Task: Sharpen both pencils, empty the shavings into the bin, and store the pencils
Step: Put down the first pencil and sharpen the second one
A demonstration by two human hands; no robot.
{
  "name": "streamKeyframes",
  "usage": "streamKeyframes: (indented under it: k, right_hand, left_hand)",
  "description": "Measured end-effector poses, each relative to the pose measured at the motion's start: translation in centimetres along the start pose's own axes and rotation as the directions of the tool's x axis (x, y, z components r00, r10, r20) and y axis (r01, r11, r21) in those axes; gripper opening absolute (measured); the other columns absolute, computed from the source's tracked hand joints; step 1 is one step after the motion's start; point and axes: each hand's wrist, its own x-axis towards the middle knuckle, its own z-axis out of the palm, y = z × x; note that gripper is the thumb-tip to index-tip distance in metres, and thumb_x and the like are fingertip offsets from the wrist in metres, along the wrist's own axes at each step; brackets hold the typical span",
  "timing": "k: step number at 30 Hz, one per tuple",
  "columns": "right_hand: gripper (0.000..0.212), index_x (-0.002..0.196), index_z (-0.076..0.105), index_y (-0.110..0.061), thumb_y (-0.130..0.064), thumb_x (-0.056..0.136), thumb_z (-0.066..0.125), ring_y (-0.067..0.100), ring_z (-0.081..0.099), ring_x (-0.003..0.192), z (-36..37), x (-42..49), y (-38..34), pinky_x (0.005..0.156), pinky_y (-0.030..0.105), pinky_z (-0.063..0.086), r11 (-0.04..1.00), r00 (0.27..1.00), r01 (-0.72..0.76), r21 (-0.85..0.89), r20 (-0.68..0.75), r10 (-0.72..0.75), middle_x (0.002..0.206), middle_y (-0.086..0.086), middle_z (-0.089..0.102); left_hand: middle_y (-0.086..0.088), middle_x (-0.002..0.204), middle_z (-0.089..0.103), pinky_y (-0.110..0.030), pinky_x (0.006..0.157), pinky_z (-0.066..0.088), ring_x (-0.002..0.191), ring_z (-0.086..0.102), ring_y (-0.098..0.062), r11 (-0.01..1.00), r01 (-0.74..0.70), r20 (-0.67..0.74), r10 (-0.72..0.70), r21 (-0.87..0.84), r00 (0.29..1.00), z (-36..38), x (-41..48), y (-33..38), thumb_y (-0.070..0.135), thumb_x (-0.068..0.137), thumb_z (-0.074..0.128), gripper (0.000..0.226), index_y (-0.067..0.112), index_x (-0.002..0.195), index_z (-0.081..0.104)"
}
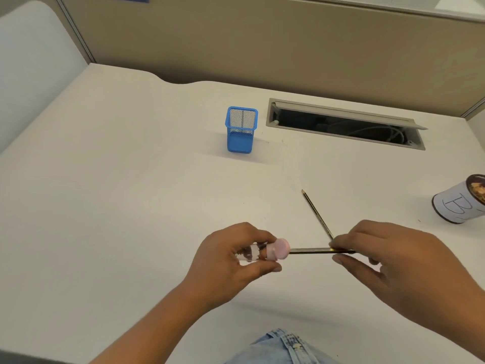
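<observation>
My left hand (231,264) grips a sharpener (86,252) with a pink cap and a clear barrel that holds dark shavings. A dark pencil (315,250) lies level with its tip pushed into the pink cap. My right hand (388,261) pinches that pencil's other end. A second dark pencil (316,212) rests on the white desk (131,193), running from near my right fingers up and to the left, its tip pointing away. A blue mesh pencil holder (241,129) stands upright at the back of the desk.
A white paper cup marked "B" (460,203) with brownish contents stands at the right edge. An open cable slot (343,123) cuts into the desk behind. Beige partition walls close the back. Blue jeans (280,348) show at the bottom.
</observation>
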Motion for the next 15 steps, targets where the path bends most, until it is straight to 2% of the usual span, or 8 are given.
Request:
streamKeyframes:
  k: [2,5,8,10,12,13,14,15]
  right_hand:
    - [0.007,0.093,0.071,-0.032,-0.031,0.086,0.067,0.01,0.059,0.059,0.3,0.0,0.1,0.039,0.028,0.043,0.992,0.994,0.105,-0.064,-0.036,-0.108,0.077,-0.016,0.064]
    - [0.015,0.094,0.073,-0.022,-0.029,0.092,0.06,0.022,0.062,0.062,0.8,0.2,0.6,0.044,0.032,0.046,0.96,0.957,0.242,-0.141,-0.13,-0.26,0.078,-0.009,0.068]
    - [0.014,0.085,0.075,-0.014,-0.026,0.089,0.068,0.028,0.059,0.058,0.5,0.6,0.8,0.047,0.035,0.044,0.912,0.899,0.328,-0.246,-0.216,-0.382,0.074,-0.002,0.069]
    - [0.017,0.08,0.074,-0.014,-0.027,0.09,0.069,0.029,0.056,0.053,0.4,0.6,0.8,0.044,0.034,0.042,0.891,0.883,0.366,-0.268,-0.201,-0.423,0.07,-0.001,0.069]
    - [0.02,0.077,0.068,-0.025,-0.037,0.092,0.061,0.022,0.054,0.049,0.0,0.6,0.4,0.041,0.031,0.039,0.926,0.925,0.337,-0.169,-0.124,-0.36,0.064,-0.009,0.065]
    - [0.023,0.075,0.061,-0.031,-0.045,0.093,0.055,0.014,0.052,0.048,-0.1,0.6,0.0,0.04,0.03,0.039,0.968,0.968,0.234,-0.092,-0.067,-0.24,0.061,-0.011,0.063]
    - [0.027,0.074,0.056,-0.032,-0.053,0.091,0.052,0.012,0.051,0.048,-0.3,0.9,-0.4,0.042,0.027,0.04,0.998,0.998,0.055,0.018,0.041,-0.055,0.059,-0.012,0.063]
    - [0.028,0.073,0.056,-0.032,-0.055,0.087,0.056,0.01,0.049,0.047,-0.6,1.2,-0.6,0.044,0.023,0.038,0.976,0.974,-0.152,0.158,0.192,0.121,0.057,-0.013,0.062]
  left_hand:
    - [0.012,0.084,0.068,-0.027,0.063,0.049,0.069,0.057,-0.012,1.0,-0.003,0.065,0.003,-0.005,0.998,0.0,-0.1,0.2,0.038,0.07,0.083,0.028,0.036,0.094,0.069]
    - [0.005,0.078,0.068,-0.021,0.061,0.043,0.061,0.05,-0.008,0.984,0.076,0.119,-0.057,-0.162,0.991,0.2,-0.4,0.7,0.033,0.067,0.086,0.026,0.03,0.088,0.072]
    - [-0.006,0.073,0.067,-0.031,0.067,0.047,0.068,0.056,-0.016,0.893,0.205,0.166,-0.149,-0.401,0.975,0.6,-0.9,1.0,0.031,0.062,0.087,0.022,0.027,0.076,0.07]
    - [-0.012,0.072,0.064,-0.033,0.066,0.047,0.068,0.056,-0.022,0.881,0.183,0.159,-0.125,-0.437,0.979,0.8,-1.2,1.1,0.029,0.063,0.086,0.023,0.025,0.074,0.066]
    - [-0.013,0.071,0.063,-0.031,0.061,0.046,0.062,0.056,-0.025,0.912,0.101,0.129,-0.053,-0.397,0.99,0.7,-1.2,1.3,0.027,0.066,0.085,0.024,0.03,0.074,0.062]
    - [-0.009,0.069,0.061,-0.029,0.058,0.045,0.059,0.054,-0.027,0.937,0.04,0.109,-0.002,-0.346,0.994,0.6,-1.1,1.3,0.026,0.068,0.084,0.026,0.032,0.075,0.06]
    - [-0.002,0.068,0.057,-0.026,0.055,0.043,0.055,0.049,-0.023,0.962,-0.04,0.093,0.067,-0.269,0.993,0.5,-1.0,1.2,0.027,0.071,0.084,0.028,0.033,0.077,0.057]
    - [0.006,0.068,0.053,-0.024,0.052,0.041,0.054,0.044,-0.017,0.976,-0.131,0.088,0.148,-0.172,0.985,0.5,-1.0,1.2,0.027,0.073,0.084,0.029,0.031,0.078,0.055]
